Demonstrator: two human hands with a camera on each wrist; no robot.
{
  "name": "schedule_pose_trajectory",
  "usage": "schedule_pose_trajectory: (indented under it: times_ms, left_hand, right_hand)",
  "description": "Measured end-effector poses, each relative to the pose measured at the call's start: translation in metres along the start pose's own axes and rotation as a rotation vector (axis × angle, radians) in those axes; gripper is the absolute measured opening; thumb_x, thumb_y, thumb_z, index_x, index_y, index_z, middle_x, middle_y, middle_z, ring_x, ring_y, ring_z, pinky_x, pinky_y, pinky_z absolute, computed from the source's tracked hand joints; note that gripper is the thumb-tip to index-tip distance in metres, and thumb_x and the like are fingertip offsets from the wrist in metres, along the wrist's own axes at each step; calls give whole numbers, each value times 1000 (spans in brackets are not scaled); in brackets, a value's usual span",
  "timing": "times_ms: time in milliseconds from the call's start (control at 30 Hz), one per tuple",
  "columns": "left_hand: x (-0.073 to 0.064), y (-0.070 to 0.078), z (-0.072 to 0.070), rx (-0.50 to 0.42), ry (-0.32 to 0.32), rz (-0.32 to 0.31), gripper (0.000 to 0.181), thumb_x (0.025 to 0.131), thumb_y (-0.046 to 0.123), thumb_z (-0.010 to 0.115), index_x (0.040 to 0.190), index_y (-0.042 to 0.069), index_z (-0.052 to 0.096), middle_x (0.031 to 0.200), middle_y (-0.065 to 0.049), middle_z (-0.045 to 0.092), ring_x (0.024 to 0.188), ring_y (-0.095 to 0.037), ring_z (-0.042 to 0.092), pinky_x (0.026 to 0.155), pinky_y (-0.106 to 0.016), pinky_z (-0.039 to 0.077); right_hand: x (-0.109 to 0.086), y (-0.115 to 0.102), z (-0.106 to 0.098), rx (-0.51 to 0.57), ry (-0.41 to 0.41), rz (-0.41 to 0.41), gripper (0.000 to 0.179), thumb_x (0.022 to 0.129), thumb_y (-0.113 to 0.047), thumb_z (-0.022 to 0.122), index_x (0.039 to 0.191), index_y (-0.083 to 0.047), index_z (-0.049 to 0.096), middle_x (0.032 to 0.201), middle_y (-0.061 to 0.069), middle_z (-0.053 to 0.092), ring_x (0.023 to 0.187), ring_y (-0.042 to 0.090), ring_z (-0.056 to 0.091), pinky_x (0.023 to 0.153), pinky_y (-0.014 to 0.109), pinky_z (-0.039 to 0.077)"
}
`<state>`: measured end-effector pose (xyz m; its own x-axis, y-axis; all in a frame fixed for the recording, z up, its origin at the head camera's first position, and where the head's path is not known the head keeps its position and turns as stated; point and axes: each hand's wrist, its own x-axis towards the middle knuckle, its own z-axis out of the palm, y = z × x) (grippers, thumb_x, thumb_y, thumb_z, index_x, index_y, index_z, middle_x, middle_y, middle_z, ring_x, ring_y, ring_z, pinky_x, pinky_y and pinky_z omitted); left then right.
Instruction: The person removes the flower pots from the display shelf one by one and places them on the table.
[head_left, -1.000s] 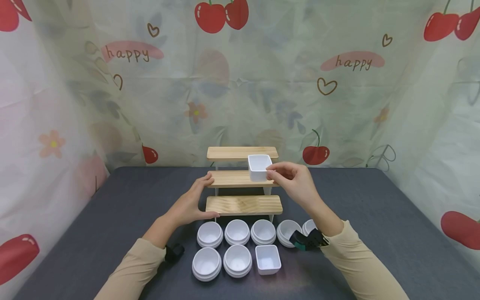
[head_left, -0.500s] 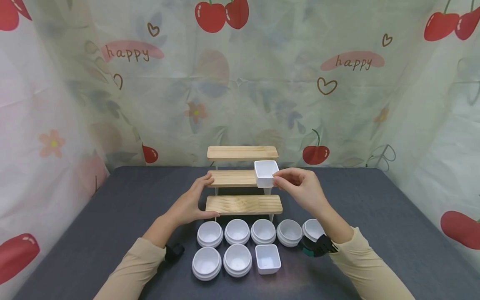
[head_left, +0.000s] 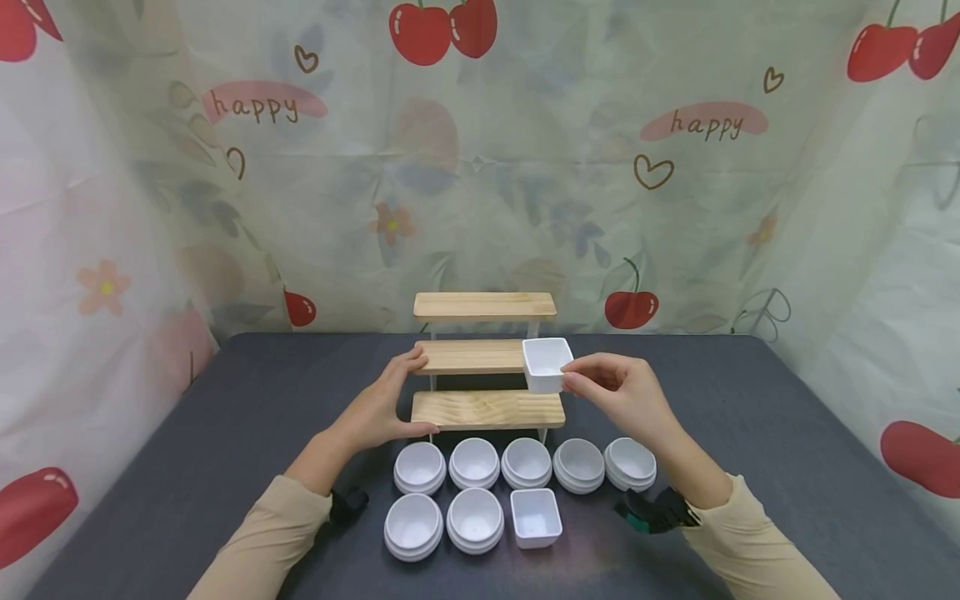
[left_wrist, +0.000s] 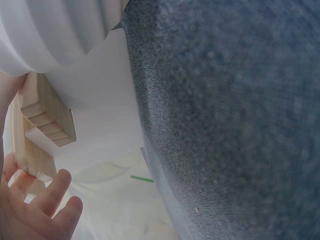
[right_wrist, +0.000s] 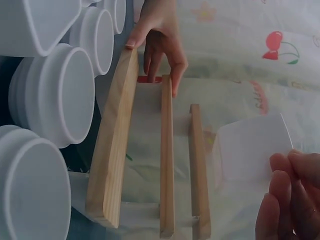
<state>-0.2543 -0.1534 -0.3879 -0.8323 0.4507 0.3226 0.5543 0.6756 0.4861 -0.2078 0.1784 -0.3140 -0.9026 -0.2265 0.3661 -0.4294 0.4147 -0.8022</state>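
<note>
A small square white bowl (head_left: 547, 365) is pinched at its near right rim between the thumb and fingers of my right hand (head_left: 622, 392). It is in the air in front of the right end of the middle shelf. My left hand (head_left: 382, 404) holds the left end of a three-tier wooden display stand (head_left: 487, 410), thumb on the lowest shelf and fingers at the middle one. The right wrist view shows the left hand (right_wrist: 162, 37) at the stand's end and the bowl (right_wrist: 255, 147) in my right fingertips.
Stacked round white bowls (head_left: 475, 463) stand in rows before the stand, some close to its front legs. A second square white bowl (head_left: 536, 518) sits at the front row's right end. Behind the dark tabletop (head_left: 247, 392) hangs a printed curtain (head_left: 480, 167).
My right hand has drawn the square bowl to the right and toward me, from over the middle shelf to its right end. The left hand and the stand stay put.
</note>
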Motion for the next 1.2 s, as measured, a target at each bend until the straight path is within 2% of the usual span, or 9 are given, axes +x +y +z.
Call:
schedule_pose_trajectory:
  times_ms: [167, 433, 700, 767, 1200]
  left_hand:
    - [0, -1, 0, 1, 1, 0, 95, 70, 34, 82, 143, 7, 28, 156, -13, 18, 139, -34, 31, 102, -49, 40]
    - [0, 0, 0, 1, -2, -1, 95, 70, 33, 82, 143, 6, 28, 156, -13, 18, 138, -34, 32, 103, -49, 40]
    - [0, 1, -1, 4, -1, -6, 95, 70, 32, 82, 143, 6, 28, 156, -13, 19, 138, -33, 32, 102, -49, 40]
    - [0, 1, -1, 6, 0, -7, 95, 70, 32, 82, 143, 6, 28, 156, -13, 19, 138, -33, 32, 103, -48, 40]
    - [0, 0, 0, 2, 0, -1, 96, 70, 32, 82, 144, 6, 28, 156, -13, 18, 139, -33, 30, 104, -48, 39]
  right_hand:
    - [-7, 5, -3, -4, -3, -9, 17, 83, -9, 69, 96, 2, 69, 83, 12, 71, 71, -2, 66, 68, 20, 55]
    - [-19, 12, -7, -42, -24, -20, 16, 83, -9, 68, 96, 0, 70, 84, 15, 71, 70, -2, 65, 65, 22, 55]
    - [-26, 16, -12, -24, -39, -38, 14, 83, -8, 69, 94, 1, 70, 77, -12, 69, 69, -1, 66, 65, 25, 56]
    - [-28, 16, -13, -17, -48, -40, 14, 83, -7, 69, 94, 2, 69, 77, -15, 69, 69, -1, 66, 65, 24, 56]
    - [-39, 22, -20, -27, -97, -64, 11, 83, -6, 68, 92, 0, 70, 78, -13, 70, 69, -1, 66, 60, 24, 55]
